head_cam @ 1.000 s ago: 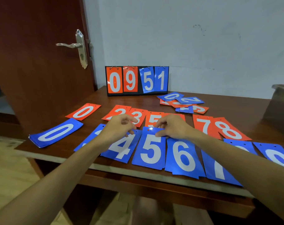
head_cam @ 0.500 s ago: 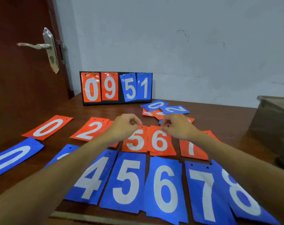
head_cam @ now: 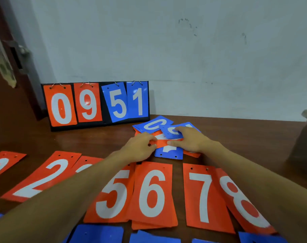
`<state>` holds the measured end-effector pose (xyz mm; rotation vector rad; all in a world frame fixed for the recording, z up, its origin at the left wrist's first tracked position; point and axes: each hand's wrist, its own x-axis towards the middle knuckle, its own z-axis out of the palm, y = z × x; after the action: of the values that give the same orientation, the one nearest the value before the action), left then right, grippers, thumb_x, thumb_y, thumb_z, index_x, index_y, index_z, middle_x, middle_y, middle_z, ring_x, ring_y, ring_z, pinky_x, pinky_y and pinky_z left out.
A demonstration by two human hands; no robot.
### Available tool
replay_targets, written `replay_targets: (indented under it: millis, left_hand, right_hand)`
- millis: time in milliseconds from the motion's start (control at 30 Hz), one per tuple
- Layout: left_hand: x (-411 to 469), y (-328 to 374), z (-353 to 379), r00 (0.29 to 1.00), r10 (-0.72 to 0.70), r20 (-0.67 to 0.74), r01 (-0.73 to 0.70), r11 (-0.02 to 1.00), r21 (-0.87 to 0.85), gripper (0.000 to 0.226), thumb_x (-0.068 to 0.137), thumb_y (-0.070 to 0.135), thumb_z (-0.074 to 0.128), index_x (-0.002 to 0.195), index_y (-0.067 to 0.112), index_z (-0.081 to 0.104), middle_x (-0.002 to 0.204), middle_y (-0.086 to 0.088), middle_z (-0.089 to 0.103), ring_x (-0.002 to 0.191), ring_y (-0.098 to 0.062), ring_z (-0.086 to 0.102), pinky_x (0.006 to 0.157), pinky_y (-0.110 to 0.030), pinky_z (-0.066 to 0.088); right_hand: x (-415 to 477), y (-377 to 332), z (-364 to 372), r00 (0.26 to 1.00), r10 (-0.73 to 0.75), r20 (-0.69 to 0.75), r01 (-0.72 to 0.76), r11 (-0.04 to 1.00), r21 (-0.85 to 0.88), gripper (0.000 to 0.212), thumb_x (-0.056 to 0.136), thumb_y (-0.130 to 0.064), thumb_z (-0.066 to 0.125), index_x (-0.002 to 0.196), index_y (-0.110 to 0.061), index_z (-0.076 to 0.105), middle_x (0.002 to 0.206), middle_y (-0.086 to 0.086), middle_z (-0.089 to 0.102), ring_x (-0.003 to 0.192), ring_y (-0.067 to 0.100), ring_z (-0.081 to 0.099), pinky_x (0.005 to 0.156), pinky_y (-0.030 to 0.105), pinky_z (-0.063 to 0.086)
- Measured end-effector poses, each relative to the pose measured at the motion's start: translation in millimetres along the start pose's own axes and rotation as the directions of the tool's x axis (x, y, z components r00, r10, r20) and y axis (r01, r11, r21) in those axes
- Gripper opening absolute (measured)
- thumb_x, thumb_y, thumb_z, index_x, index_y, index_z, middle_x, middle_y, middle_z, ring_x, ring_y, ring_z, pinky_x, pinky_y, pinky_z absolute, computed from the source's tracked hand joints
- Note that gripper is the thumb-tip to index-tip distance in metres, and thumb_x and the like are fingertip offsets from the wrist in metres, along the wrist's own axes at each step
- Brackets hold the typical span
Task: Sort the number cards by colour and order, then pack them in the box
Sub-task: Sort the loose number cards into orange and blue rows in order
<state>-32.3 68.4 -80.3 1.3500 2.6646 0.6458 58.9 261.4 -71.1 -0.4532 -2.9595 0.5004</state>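
Both hands have reached back from the orange row to the mixed pile (head_cam: 166, 137) near the scoreboard (head_cam: 98, 104); left hand (head_cam: 140, 146) fingers pinch an orange card (head_cam: 162, 142); right hand (head_cam: 189, 139) fingers press flat; bare bench (head_cam: 245, 135) to the right.

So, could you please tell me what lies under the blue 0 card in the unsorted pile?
Under the blue 0 card more blue edges show, so it tops a small stack. An orange card pokes out beneath, pinched by the left hand. Its number is covered.
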Motion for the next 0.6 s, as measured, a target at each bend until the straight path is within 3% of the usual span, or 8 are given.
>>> replay_targets:
  millis: [133, 233, 300, 367, 400, 467, 533, 600]
  left_hand:
    - [5.7, -8.4, 7.3, 0.997, 0.018, -0.077, -0.015, 0.999, 0.033, 0.03, 0.095, 0.026, 0.045, 0.122, 0.025, 0.058, 0.129, 0.004, 0.056, 0.118, -0.012, 0.048, 0.104, -0.037, 0.036]
    - [5.9, -6.0, 7.0, 0.996, -0.017, -0.089, 0.026, 0.995, 0.091, 0.029, 0.097, 0.027, 0.041, 0.12, 0.032, 0.058, 0.13, 0.009, 0.054, 0.123, -0.009, 0.041, 0.105, -0.039, 0.02]
    - [5.1, 1.4, 6.8, 0.994, -0.034, -0.1, 0.047, 0.99, 0.133, 0.029, 0.097, 0.03, 0.039, 0.117, 0.032, 0.06, 0.127, 0.008, 0.054, 0.122, -0.011, 0.038, 0.098, -0.037, 0.019]
    - [1.9, 11.7, 6.6, 0.985, -0.056, -0.162, 0.076, 0.99, 0.117, 0.028, 0.097, 0.032, 0.039, 0.108, 0.028, 0.064, 0.117, 0.005, 0.057, 0.115, -0.014, 0.041, 0.089, -0.034, 0.021]
    - [-0.6, 18.7, 4.9, 0.977, -0.094, -0.19, 0.102, 0.994, 0.036, 0.029, 0.097, 0.034, 0.039, 0.103, 0.024, 0.066, 0.112, 0.003, 0.061, 0.109, -0.014, 0.046, 0.087, -0.032, 0.025]
    - [-6.3, 35.2, -0.3, 0.967, -0.216, -0.137, 0.158, 0.926, -0.344, 0.033, 0.097, 0.04, 0.042, 0.095, 0.018, 0.067, 0.1, 0.001, 0.067, 0.097, -0.013, 0.058, 0.087, -0.03, 0.041]
    - [-15.5, 54.6, -6.9, 0.958, -0.287, 0.007, 0.201, 0.654, -0.73, 0.03, 0.093, 0.045, 0.05, 0.095, 0.02, 0.068, 0.097, 0.003, 0.07, 0.093, -0.014, 0.065, 0.088, -0.029, 0.049]
    - [-28.2, 68.4, -8.8, 0.944, -0.33, 0.001, 0.172, 0.489, -0.855, 0.02, 0.091, 0.036, 0.058, 0.096, 0.02, 0.069, 0.099, 0.0, 0.072, 0.092, -0.017, 0.069, 0.091, -0.038, 0.052]
  right_hand:
    - [6.2, 1.3, -3.3, 0.99, -0.136, -0.047, 0.116, 0.948, -0.297, 0.065, 0.084, -0.065, 0.047, 0.128, -0.017, 0.054, 0.131, 0.003, 0.056, 0.116, 0.023, 0.054, 0.093, 0.036, 0.042]
    - [5.3, -6.9, -5.5, 0.959, -0.282, -0.036, 0.208, 0.783, -0.586, 0.04, 0.097, -0.044, 0.037, 0.116, -0.014, 0.055, 0.113, 0.011, 0.062, 0.096, 0.03, 0.06, 0.076, 0.037, 0.047]
    - [2.5, -12.5, -5.8, 0.944, -0.33, -0.017, 0.24, 0.72, -0.651, 0.029, 0.097, -0.026, 0.036, 0.116, -0.011, 0.053, 0.108, 0.013, 0.063, 0.091, 0.032, 0.061, 0.066, 0.036, 0.041]
    - [-4.6, -16.4, -8.4, 0.937, -0.347, -0.044, 0.242, 0.735, -0.633, 0.027, 0.096, -0.021, 0.039, 0.117, -0.012, 0.053, 0.106, 0.012, 0.063, 0.091, 0.033, 0.061, 0.064, 0.035, 0.037]
    - [-10.0, -18.4, -10.9, 0.93, -0.358, -0.078, 0.239, 0.754, -0.612, 0.026, 0.097, -0.022, 0.04, 0.116, -0.013, 0.055, 0.106, 0.011, 0.063, 0.091, 0.031, 0.061, 0.064, 0.034, 0.036]
    - [-23.4, -22.0, -15.9, 0.898, -0.407, -0.171, 0.242, 0.778, -0.579, 0.024, 0.098, -0.025, 0.04, 0.11, -0.015, 0.057, 0.107, 0.006, 0.063, 0.092, 0.027, 0.061, 0.064, 0.032, 0.036]
    - [-40.6, -27.9, -19.0, 0.842, -0.483, -0.239, 0.292, 0.781, -0.552, 0.025, 0.097, -0.025, 0.04, 0.112, -0.017, 0.058, 0.111, 0.002, 0.062, 0.096, 0.024, 0.06, 0.063, 0.032, 0.037]
    - [-59.4, -36.3, -20.4, 0.804, -0.55, -0.226, 0.377, 0.766, -0.52, 0.029, 0.098, -0.028, 0.039, 0.121, -0.019, 0.055, 0.117, 0.001, 0.06, 0.104, 0.023, 0.058, 0.068, 0.035, 0.044]
